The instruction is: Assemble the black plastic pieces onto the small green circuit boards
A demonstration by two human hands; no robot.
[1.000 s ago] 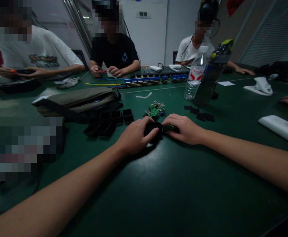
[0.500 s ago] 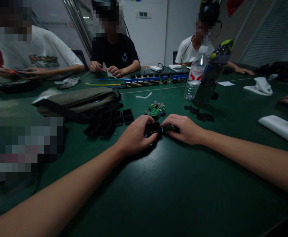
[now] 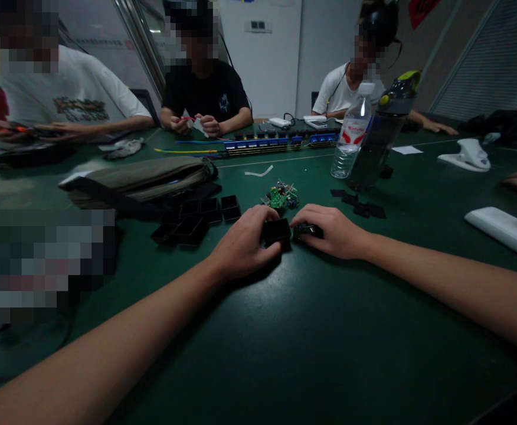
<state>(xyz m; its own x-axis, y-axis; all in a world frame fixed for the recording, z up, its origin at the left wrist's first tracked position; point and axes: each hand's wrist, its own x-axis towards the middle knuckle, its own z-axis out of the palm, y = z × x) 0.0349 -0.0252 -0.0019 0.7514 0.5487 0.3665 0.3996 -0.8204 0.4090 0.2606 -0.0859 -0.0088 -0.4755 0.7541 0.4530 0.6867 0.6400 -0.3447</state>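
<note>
My left hand (image 3: 243, 245) grips a small black open box (image 3: 277, 231) between thumb and fingers, low over the green table (image 3: 280, 330). Just to its right, my right hand (image 3: 329, 232) has its fingers closed on a small dark circuit board (image 3: 308, 229), partly hidden by the fingers. A pile of green circuit boards with parts on them (image 3: 280, 195) lies right behind both hands. Several empty black boxes (image 3: 190, 229) sit to the left of my left hand. Flat black pieces (image 3: 361, 206) are scattered behind my right hand.
A clear bottle (image 3: 350, 133) and a dark bottle (image 3: 380, 139) stand at the back right. A grey-green bag (image 3: 147, 177) lies left. Blue terminal strips with wires (image 3: 262, 144) cross the far side, where three people sit. White devices (image 3: 501, 233) are at right.
The black box in my left hand has tilted slightly. My right hand has hardly moved. Across the table, the hands of the person in black have shifted with the thing they hold.
</note>
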